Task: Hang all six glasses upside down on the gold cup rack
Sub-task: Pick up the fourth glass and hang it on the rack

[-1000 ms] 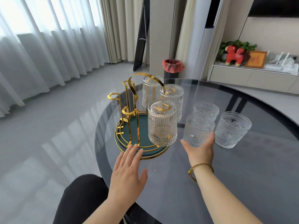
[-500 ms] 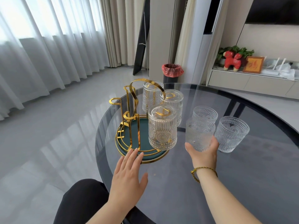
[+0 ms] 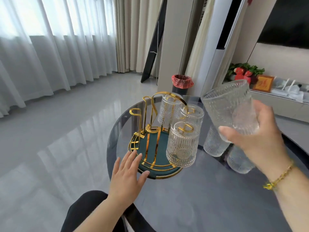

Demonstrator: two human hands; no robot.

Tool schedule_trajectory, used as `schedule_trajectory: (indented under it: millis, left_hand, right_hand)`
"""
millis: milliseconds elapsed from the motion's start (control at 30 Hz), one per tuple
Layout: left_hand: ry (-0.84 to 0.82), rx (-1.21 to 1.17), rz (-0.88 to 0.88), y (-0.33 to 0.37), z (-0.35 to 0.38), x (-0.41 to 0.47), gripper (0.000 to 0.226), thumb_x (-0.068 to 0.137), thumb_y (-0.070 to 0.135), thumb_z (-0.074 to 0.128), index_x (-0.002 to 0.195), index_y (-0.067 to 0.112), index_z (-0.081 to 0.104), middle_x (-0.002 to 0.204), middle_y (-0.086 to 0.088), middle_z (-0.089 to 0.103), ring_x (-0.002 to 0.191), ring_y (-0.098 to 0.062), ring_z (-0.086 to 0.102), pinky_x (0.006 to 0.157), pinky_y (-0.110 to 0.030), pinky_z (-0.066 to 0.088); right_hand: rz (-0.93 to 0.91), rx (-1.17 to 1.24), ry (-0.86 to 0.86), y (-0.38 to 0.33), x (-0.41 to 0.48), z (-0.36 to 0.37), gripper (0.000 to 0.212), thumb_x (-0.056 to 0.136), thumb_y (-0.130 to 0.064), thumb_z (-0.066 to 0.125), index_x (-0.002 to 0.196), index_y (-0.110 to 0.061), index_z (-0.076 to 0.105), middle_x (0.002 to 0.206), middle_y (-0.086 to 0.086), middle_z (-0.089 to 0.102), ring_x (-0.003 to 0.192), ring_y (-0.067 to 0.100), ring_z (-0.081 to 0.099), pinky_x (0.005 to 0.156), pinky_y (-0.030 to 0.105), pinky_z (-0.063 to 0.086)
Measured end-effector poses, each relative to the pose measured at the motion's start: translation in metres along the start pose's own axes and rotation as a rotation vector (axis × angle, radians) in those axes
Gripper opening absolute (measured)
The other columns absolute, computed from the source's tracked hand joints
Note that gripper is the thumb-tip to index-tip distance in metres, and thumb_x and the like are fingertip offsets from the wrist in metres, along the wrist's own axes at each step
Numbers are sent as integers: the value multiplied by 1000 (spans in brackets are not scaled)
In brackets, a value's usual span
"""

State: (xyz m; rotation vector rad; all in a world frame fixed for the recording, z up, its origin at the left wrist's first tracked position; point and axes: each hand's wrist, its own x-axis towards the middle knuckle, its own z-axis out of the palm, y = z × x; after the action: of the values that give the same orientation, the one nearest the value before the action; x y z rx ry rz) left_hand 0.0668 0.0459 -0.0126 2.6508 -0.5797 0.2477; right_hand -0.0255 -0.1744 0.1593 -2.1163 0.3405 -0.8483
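The right hand (image 3: pixel 254 139) has its grip closed round a raised glass (image 3: pixel 229 108), tilted, clear of the gold cup rack (image 3: pixel 151 114). The left hand (image 3: pixel 127 174) lies flat with fingers spread, holding nothing, at the rack's tray rim — seemingly touching it. Three glasses hang inverted; two stand on the surface (image 3: pixel 200 198), near its far edge.

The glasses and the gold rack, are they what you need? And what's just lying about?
Needed:
gold wire cup rack
three clear ribbed glasses hung on it
lifted clear glass in right hand
two clear glasses on table

Lying about:
red-lined bin
red toy horse
framed picture
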Motion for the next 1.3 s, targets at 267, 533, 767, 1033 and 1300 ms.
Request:
schedule_trajectory:
  millis: [267,533,767,1033,1300]
  left_hand:
    - [-56,-12,78,-17,0,10,105,52,76,-31,139,30,8,152,9,9,126,-3,-19,106,-28,-19]
    - [-58,-30,80,-19,3,9,61,86,61,15,138,33,5,152,11,6,124,0,-23,104,-28,-21]
    - [-75,-105,39,-20,4,12,56,80,63,6,129,42,-12,136,21,-16,124,2,-21,104,-25,-18]
    - [-92,-114,23,-21,9,15,52,83,63,14,119,47,-20,130,24,-22,119,4,-26,101,-26,-22]
    - [-104,-143,19,-22,9,14,62,68,74,-11,123,48,-18,127,26,-26,118,6,-26,94,-20,-27]
  right_hand:
    - [-163,-301,-298,-94,72,24,66,53,-35,76,109,-29,42,103,-9,45,90,11,45,59,12,31]
    - [-391,-717,-435,-147,134,81,88,54,-48,74,127,-19,34,135,8,43,115,25,44,84,29,32]
    - [-322,-802,-681,-135,153,129,90,56,-50,72,129,-17,31,132,8,44,107,25,45,87,36,40]
    - [-255,-872,-868,-108,160,163,86,62,-43,72,132,-15,28,133,9,43,113,26,44,88,37,41]
    - [-263,-1006,-978,-87,149,186,85,64,-43,71,132,-16,28,134,8,43,103,21,43,81,34,41]
